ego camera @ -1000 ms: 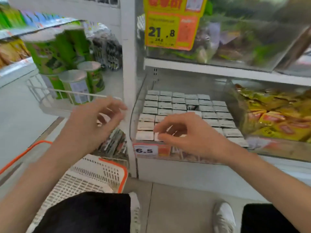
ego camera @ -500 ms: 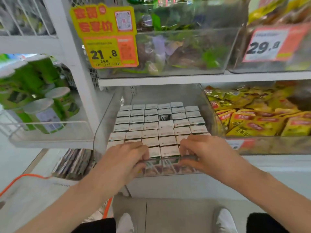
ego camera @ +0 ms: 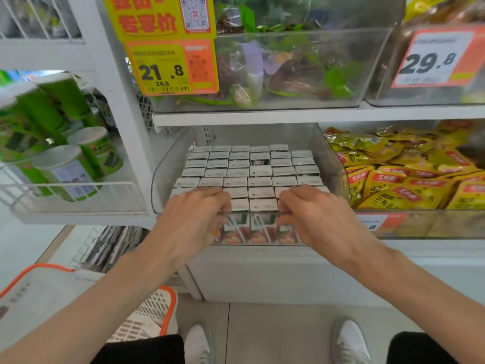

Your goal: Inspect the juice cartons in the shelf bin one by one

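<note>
Both hands at the front of the shelf bin (ego camera: pixel 338 164), no carton lifted out yet.

The juice cartons (ego camera: pixel 259 177) stand upright in tight rows inside the clear bin on the lower shelf, tops up, so we judge only the front row is easy to pull. The left hand (ego camera: pixel 193 220) and right hand (ego camera: pixel 319 216) sit side by side with a gap of about two cartons between them. Their fingers (ego camera: pixel 287 206) are curled together over the front rim onto the front row. We cannot tell whether they clamp a carton or just the rim. Starting at the front probably allows row-by-row checking. Yellow snack packs (ego camera: pixel 409 185) fill the next bin to the right, and green canisters (ego camera: pixel 74 166) sit to the left. An orange-rimmed basket (ego camera: pixel 168 308) sits below.
</note>
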`<state>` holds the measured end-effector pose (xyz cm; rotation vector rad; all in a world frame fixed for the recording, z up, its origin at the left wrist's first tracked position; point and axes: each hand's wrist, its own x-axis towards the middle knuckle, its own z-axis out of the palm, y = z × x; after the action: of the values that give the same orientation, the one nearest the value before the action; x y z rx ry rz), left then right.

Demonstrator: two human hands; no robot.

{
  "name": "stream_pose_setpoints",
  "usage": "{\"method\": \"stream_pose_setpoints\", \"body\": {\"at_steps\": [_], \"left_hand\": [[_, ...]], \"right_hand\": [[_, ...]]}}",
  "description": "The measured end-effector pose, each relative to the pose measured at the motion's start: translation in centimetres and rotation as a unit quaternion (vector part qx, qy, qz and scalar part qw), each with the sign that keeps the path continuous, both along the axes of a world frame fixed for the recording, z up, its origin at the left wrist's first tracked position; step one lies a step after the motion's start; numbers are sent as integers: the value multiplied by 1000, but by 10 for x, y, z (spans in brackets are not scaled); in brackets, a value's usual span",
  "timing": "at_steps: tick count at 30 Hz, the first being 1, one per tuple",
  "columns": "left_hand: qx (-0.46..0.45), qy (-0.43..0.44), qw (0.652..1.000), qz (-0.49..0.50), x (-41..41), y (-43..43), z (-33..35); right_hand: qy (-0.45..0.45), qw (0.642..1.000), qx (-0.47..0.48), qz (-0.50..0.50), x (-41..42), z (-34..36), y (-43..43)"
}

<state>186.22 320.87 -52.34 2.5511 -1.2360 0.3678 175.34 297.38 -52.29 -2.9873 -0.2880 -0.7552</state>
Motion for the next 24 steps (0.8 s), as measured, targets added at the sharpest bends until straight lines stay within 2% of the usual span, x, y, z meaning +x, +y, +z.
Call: {"method": "stream_pose_setpoints", "body": {"at_steps": [6,12,20,24], "left_hand": [[-10,19,1000,11,17,-17,0],[41,35,999,6,21,-19,-10],[38,43,998,0,16,-15,-10],[22,49,999,-5,15,-13,-8]], "right_hand": [[25,1000,15,5,20,0,-11],[89,996,10,-7,22,-12,-14],[118,993,-14,-10,14,-8,-9],[135,990,9,-30,14,-4,-9]]}}
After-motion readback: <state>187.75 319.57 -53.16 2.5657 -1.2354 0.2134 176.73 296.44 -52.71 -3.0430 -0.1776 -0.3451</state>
